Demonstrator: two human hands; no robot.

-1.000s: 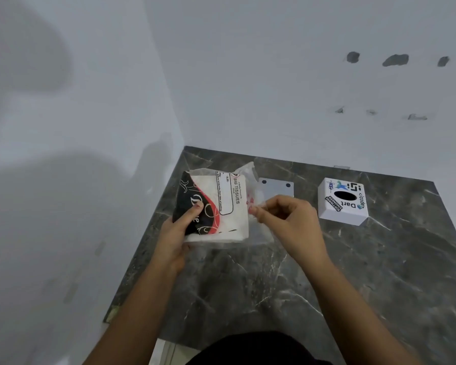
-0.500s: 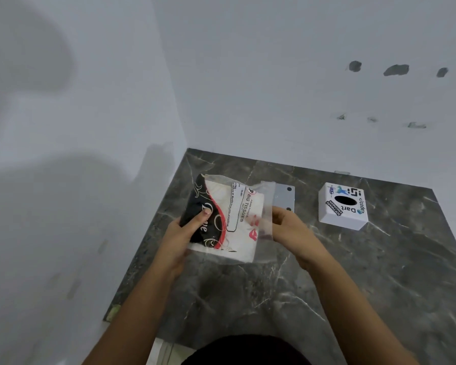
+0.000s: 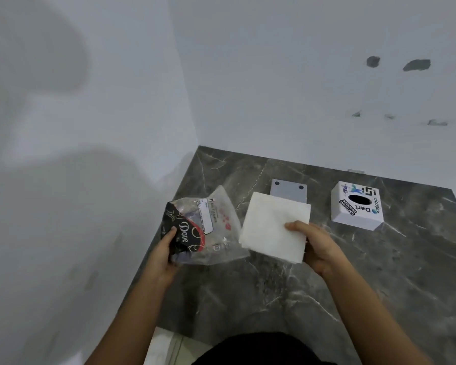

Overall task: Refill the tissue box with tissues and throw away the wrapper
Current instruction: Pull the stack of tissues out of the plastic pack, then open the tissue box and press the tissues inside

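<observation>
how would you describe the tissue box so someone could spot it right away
On the dark marble counter, look to the far right, near the wall. The tissue box is a white cube with a black oval slot on top and colourful printed logos, unlike the plain grey plate beside it.

Home corner: marble counter (image 3: 379, 272), white walls (image 3: 274, 75).

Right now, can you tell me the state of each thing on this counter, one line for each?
wrapper: emptied and crumpled, held by the left hand.
tissue stack: out of the wrapper, held flat by the right hand, above the counter.
tissue box: resting on the counter, oval slot up, nothing coming out of it.
grey plate: lying flat behind the tissue stack, partly hidden by it.
</observation>
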